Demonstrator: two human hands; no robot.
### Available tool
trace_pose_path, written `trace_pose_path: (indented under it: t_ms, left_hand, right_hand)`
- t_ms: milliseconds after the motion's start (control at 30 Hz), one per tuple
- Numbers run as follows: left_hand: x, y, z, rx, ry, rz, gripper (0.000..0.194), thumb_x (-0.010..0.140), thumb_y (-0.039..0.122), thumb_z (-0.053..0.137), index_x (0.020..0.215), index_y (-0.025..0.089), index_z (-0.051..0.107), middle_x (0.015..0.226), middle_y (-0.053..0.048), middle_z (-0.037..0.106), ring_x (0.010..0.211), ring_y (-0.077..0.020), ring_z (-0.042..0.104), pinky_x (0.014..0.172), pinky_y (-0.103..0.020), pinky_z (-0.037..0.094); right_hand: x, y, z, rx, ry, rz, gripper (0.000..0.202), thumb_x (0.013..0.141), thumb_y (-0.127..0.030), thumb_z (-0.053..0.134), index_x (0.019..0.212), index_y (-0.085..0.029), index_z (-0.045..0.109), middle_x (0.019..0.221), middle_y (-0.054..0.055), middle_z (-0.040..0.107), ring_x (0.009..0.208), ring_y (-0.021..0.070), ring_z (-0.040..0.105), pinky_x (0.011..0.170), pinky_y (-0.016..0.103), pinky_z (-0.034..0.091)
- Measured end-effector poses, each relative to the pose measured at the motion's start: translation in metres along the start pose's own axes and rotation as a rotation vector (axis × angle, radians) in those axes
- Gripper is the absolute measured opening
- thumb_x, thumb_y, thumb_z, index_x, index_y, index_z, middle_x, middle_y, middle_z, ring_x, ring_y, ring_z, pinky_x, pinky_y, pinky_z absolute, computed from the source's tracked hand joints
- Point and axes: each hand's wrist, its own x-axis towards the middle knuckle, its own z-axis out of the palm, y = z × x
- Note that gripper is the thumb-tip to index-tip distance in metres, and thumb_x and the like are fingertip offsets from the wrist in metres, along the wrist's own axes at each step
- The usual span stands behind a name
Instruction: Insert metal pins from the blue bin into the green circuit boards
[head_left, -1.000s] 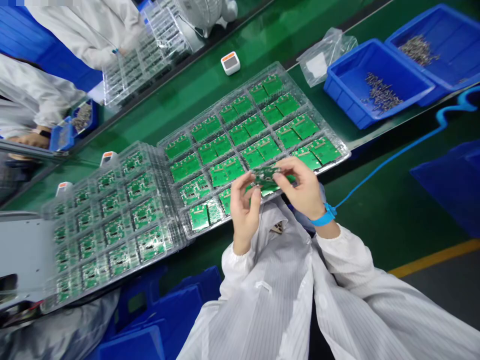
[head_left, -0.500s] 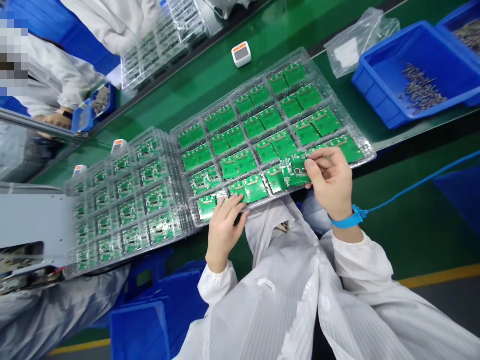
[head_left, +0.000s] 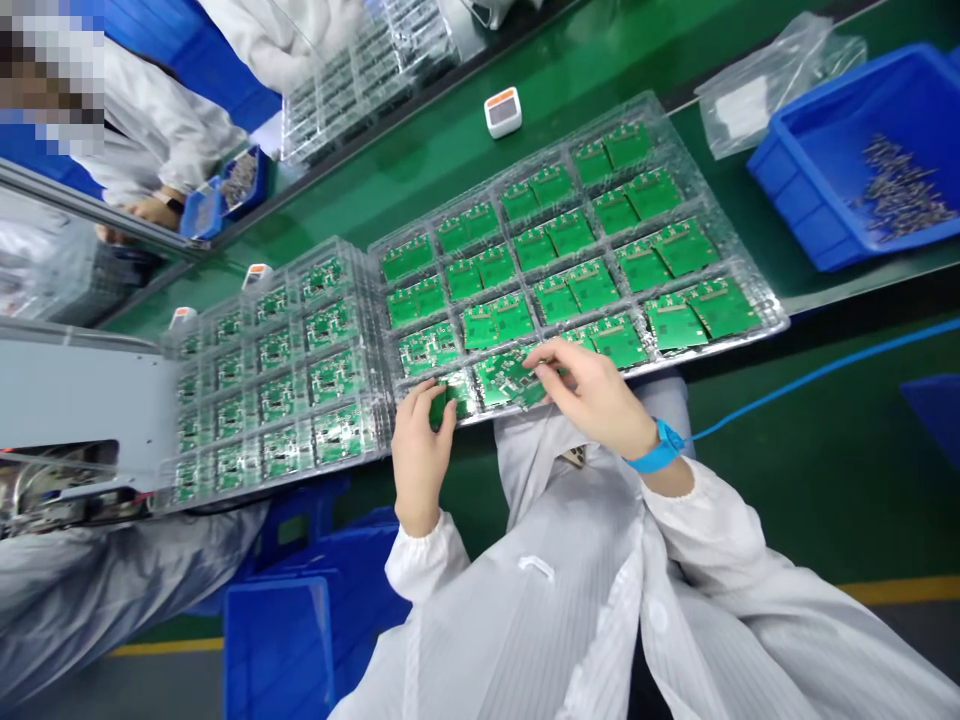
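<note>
A clear plastic tray (head_left: 720, 215) of green circuit boards lies in front of me, with boards paired in many compartments. My right hand (head_left: 596, 395) pinches a circuit board (head_left: 511, 378), component side up, over the front row. At the tray's front left corner, my left hand (head_left: 421, 440) has its thumb and fingers closed about the edge of another circuit board (head_left: 459, 393), which looks tilted. Its fingertips partly cover that board. Just behind lies a board with components facing up (head_left: 427, 348). A blue strap (head_left: 660, 450) circles my right wrist.
Stacked trays of boards (head_left: 274, 375) stand on the left, beside a grey machine (head_left: 75, 410). At right is a blue bin (head_left: 817, 180) of small metal parts, near a clear bag (head_left: 757, 95). A small white device (head_left: 502, 112) sits behind the tray. A co-worker's sleeve (head_left: 191, 140) shows across the bench.
My right hand has carried its circuit board left along the front row. My left hand has shifted left and closed about the corner board. The view has moved slightly.
</note>
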Motion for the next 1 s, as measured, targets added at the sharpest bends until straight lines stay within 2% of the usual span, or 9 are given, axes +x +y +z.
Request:
trace_pose_path:
  t_ms: [100,200,333,467,533,633,767,867,1000]
  left_hand:
    - [0.004,0.001,0.001,-0.049,0.016,-0.018,0.024,0.105,0.027,0.066,0.128,0.022,0.073,0.138,-0.014,0.076,0.134,-0.0317,0.070,0.119,-0.049,0.054]
    - [0.008,0.003,-0.002,-0.051,0.052,-0.008,0.030,0.105,0.021,0.058,0.133,0.022,0.071,0.134,-0.013,0.076,0.127,-0.0289,0.073,0.113,-0.045,0.057]
    - [0.009,0.001,-0.005,-0.034,0.183,-0.060,0.043,0.109,0.018,0.044,0.147,0.016,0.065,0.145,-0.019,0.073,0.137,-0.0287,0.069,0.119,-0.046,0.055]
    - [0.006,-0.002,-0.004,-0.031,0.172,-0.082,0.050,0.113,0.020,0.042,0.160,0.015,0.056,0.161,-0.020,0.065,0.151,-0.0295,0.063,0.126,-0.047,0.050]
    - [0.004,-0.003,-0.005,-0.030,0.188,-0.081,0.050,0.114,0.022,0.043,0.162,0.015,0.055,0.163,-0.020,0.064,0.152,-0.0293,0.062,0.127,-0.046,0.050]
    - [0.001,-0.003,-0.008,-0.029,0.274,-0.092,0.049,0.114,0.024,0.045,0.162,0.017,0.056,0.161,-0.019,0.065,0.152,-0.0291,0.063,0.126,-0.045,0.051]
    - [0.000,-0.003,-0.009,-0.054,0.348,-0.099,0.048,0.115,0.025,0.048,0.161,0.019,0.057,0.162,-0.018,0.065,0.154,-0.0282,0.062,0.124,-0.043,0.053]
    - [0.001,-0.002,-0.007,-0.081,0.354,-0.104,0.046,0.115,0.027,0.050,0.160,0.019,0.058,0.161,-0.018,0.065,0.153,-0.0282,0.063,0.121,-0.041,0.055]
    - [0.002,-0.002,-0.004,-0.172,0.379,-0.099,0.045,0.114,0.029,0.054,0.158,0.021,0.059,0.162,-0.017,0.064,0.155,-0.0273,0.061,0.124,-0.040,0.053]
  right_hand:
    - [0.004,-0.009,0.017,-0.020,-0.071,-0.082,0.022,0.113,-0.017,0.051,0.116,-0.021,0.072,0.121,0.010,0.076,0.111,0.0243,0.077,0.100,0.043,0.068]
    - [0.005,-0.017,0.036,-0.036,-0.091,-0.138,0.024,0.113,-0.017,0.053,0.126,-0.020,0.072,0.130,0.012,0.076,0.123,0.0253,0.075,0.108,0.045,0.066]
    - [0.002,-0.014,0.059,-0.086,-0.137,-0.166,0.032,0.114,-0.022,0.055,0.143,-0.020,0.069,0.142,0.014,0.072,0.130,0.0253,0.074,0.112,0.045,0.066]
    - [0.001,-0.006,0.075,-0.298,-0.196,-0.225,0.041,0.114,-0.026,0.056,0.153,-0.016,0.066,0.148,0.017,0.070,0.141,0.0311,0.067,0.122,0.054,0.060]
    - [0.001,-0.006,0.077,-0.447,-0.224,-0.229,0.040,0.114,-0.024,0.057,0.151,-0.016,0.069,0.145,0.018,0.071,0.141,0.0340,0.064,0.123,0.059,0.056]
    - [0.004,-0.011,0.073,-0.619,-0.214,-0.221,0.034,0.114,-0.023,0.058,0.144,-0.017,0.074,0.144,0.020,0.070,0.138,0.0361,0.064,0.118,0.061,0.057]
    - [0.007,-0.012,0.071,-0.697,-0.213,-0.304,0.030,0.114,-0.023,0.059,0.138,-0.018,0.077,0.154,0.017,0.068,0.150,0.0359,0.057,0.123,0.060,0.054]
    - [0.007,-0.006,0.079,-0.737,-0.285,-0.400,0.028,0.114,-0.028,0.061,0.133,-0.017,0.078,0.154,0.014,0.070,0.158,0.0343,0.053,0.132,0.058,0.047]
    - [0.008,0.001,0.095,-0.823,-0.385,-0.457,0.032,0.112,-0.041,0.068,0.128,-0.016,0.081,0.149,0.015,0.074,0.157,0.0366,0.055,0.136,0.063,0.042]
